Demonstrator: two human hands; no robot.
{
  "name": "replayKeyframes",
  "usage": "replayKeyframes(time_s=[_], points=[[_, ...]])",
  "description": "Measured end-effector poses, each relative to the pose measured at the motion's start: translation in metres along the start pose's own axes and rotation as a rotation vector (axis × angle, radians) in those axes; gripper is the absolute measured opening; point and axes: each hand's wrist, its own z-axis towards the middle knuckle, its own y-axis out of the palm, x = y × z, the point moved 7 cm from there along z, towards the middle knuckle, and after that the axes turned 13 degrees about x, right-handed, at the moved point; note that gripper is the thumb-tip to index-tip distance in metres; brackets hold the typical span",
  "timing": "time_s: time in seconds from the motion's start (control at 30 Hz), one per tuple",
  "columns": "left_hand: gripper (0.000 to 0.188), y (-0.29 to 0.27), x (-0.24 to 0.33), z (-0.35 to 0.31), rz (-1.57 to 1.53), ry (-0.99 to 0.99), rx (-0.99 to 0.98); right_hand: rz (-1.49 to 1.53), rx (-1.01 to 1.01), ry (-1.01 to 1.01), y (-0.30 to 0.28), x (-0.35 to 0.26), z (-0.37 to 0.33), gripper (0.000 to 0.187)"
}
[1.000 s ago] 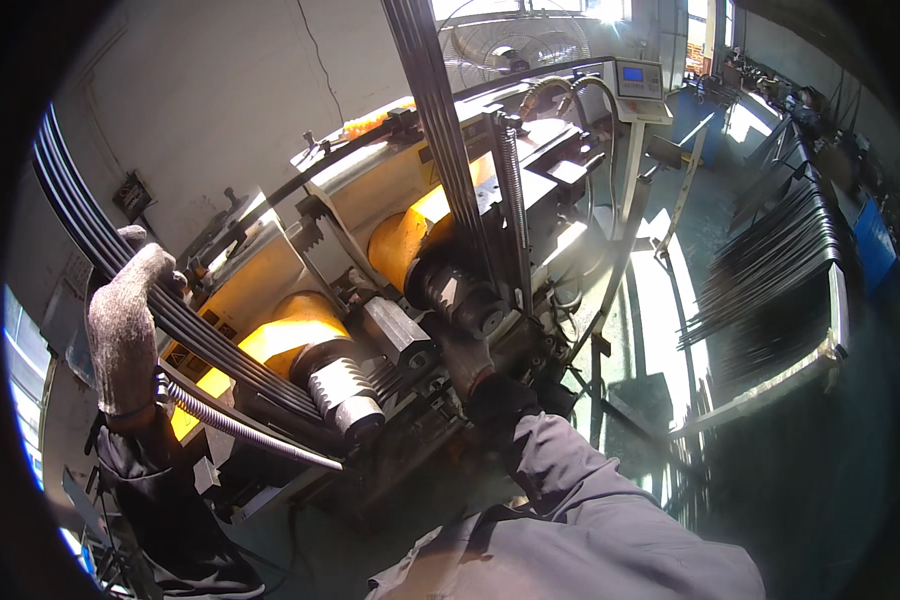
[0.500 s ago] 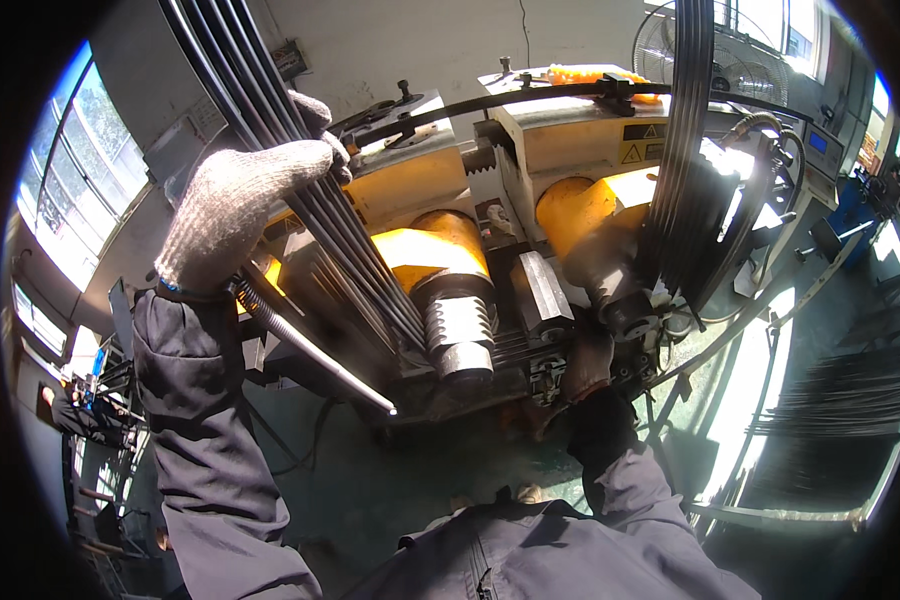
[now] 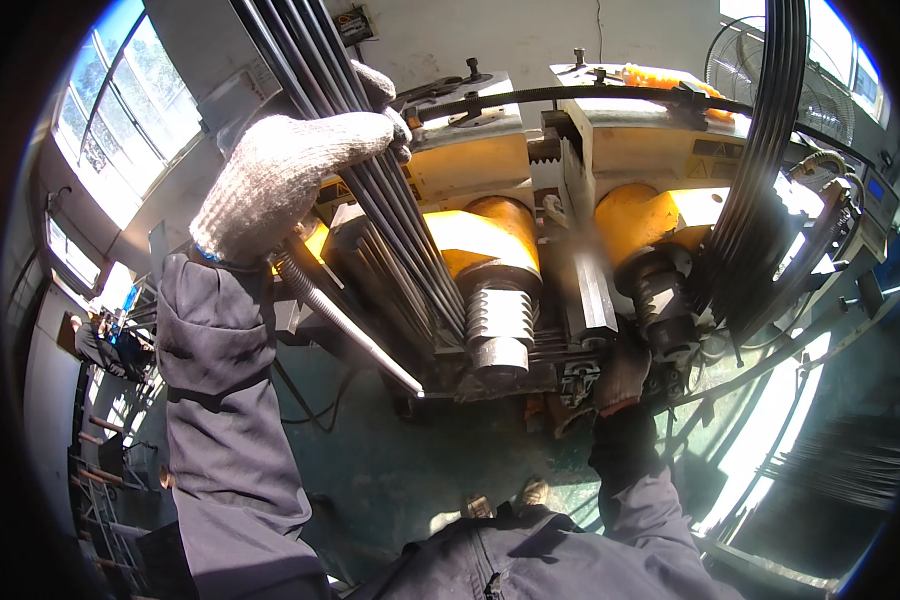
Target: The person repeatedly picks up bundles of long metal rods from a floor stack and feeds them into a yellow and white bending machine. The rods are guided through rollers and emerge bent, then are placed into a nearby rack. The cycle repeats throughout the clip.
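My left hand [image 3: 300, 165], in a pale knitted glove, wraps round a bundle of long dark metal rods [image 3: 390, 205]. The rods slant from the top of the view down to the machine's left side, beside a ribbed roller [image 3: 500, 318]. Low at the front of the machine, between its two rollers, is my right hand [image 3: 622, 375] in a dark glove. Deep shadow hides its fingers and whatever they touch. A second bundle of rods [image 3: 770, 130] leans at the right, near the right-hand roller [image 3: 662, 300].
The yellow and white machine [image 3: 475, 165] spans the middle. A flexible hose [image 3: 345, 325] with a pale end juts out below my left wrist. A black cable [image 3: 560, 94] arches across the top. More rods [image 3: 850, 450] lie on a rack at right; a fan [image 3: 780, 85] stands behind.
The whole view has shifted, so machine and hands sit farther right in the picture. My left hand keeps its hold on the rods, and my right hand stays low at the machine.
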Motion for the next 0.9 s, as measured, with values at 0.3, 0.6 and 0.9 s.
replayKeyframes(time_s=[0.3, 0.6, 0.9], points=[[0.03, 0.002, 0.006, 0.001, 0.095, 0.247, -0.026, -0.02, -0.039, -0.006, -0.004, -0.002, -0.004, 0.044], [0.021, 0.004, 0.04, -0.024, 0.693, 0.612, 0.148, -0.394, -0.186, -0.354, -0.009, -0.019, -0.012, 0.028], [0.023, -0.064, 0.072, -0.291, -0.655, -0.382, 0.615, 0.184, -0.186, 0.258, -0.043, -0.059, -0.16, 0.045]])
